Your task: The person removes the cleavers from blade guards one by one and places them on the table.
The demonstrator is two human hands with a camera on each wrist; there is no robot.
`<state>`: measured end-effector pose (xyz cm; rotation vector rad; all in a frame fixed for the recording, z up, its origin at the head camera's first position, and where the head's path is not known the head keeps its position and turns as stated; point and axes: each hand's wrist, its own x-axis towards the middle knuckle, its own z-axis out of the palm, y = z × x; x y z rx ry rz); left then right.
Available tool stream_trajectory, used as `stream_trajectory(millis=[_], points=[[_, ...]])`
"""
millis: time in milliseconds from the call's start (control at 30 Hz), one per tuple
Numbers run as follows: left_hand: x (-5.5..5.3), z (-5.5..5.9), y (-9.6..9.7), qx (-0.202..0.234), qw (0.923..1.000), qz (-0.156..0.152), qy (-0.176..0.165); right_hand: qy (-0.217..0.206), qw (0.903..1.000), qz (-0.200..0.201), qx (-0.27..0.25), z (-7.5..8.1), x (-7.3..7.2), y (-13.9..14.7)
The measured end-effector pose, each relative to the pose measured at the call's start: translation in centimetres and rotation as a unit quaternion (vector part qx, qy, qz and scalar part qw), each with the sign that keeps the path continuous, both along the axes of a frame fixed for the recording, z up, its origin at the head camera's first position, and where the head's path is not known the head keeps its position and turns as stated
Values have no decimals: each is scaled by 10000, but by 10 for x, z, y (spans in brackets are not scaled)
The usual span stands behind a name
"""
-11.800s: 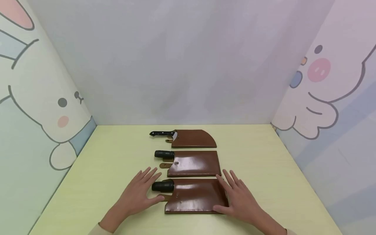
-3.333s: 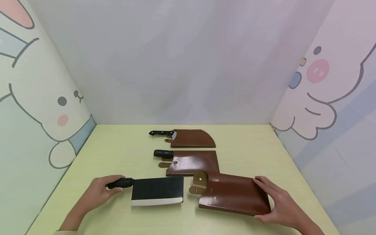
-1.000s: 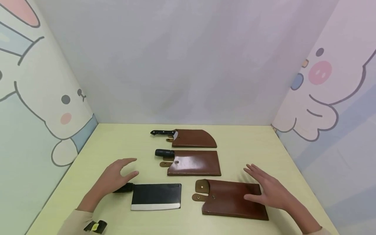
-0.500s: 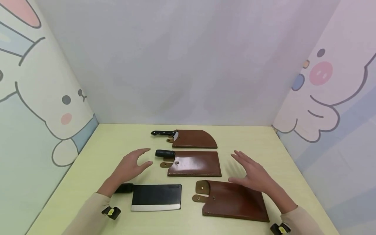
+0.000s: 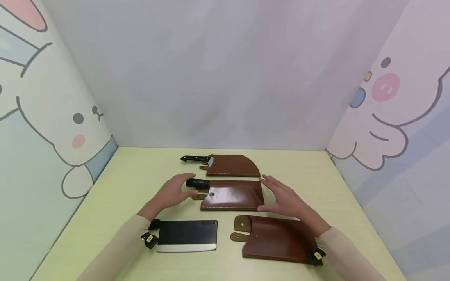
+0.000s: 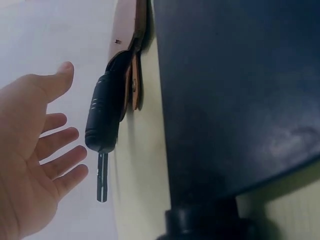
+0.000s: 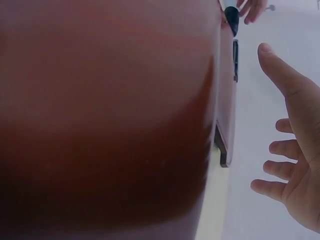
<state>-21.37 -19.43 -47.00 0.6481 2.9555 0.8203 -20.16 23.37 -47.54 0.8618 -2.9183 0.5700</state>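
My left hand [image 5: 170,193] is beside the black handle [image 5: 197,183] of the middle cleaver, its thumb and fingers spread. In the left wrist view that handle [image 6: 104,112] stands apart from the fingers. The cleaver's blade is hidden in a glossy brown leather sheath [image 5: 233,195]. My right hand [image 5: 284,199] is at the sheath's right end, fingers spread; whether a fingertip touches it I cannot tell. Nearer me lies a bare cleaver [image 5: 188,232] with a dark blade and bright edge, its handle mostly behind my left wrist. To its right is an unfastened brown sheath [image 5: 277,238], partly under my right forearm.
At the back another knife, with a black riveted handle [image 5: 195,159], lies in a brown sheath [image 5: 233,166] with a curved end. The pale yellow table [image 5: 140,164] meets a grey back wall [image 5: 225,78] and side walls with cartoon animals.
The front cleaver has come out of its sheath, and both were laid down apart and released. Since then both hands have moved forward and inward to the middle sheathed cleaver.
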Motion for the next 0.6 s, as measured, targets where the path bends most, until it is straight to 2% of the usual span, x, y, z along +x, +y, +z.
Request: stream_trajectory(millis=[167,333,600], points=[[-8,-5,3,-12,9999,-101,-129,-231,9997,125,16,-9,-10,-5],[-15,-10,3,-30,9997,-56,-253,-480,9984,195,203,-16,-18,-8],[-22,-17,4,94,9982,-13,-598,-549,9965,486,401,-21,-30,-13]])
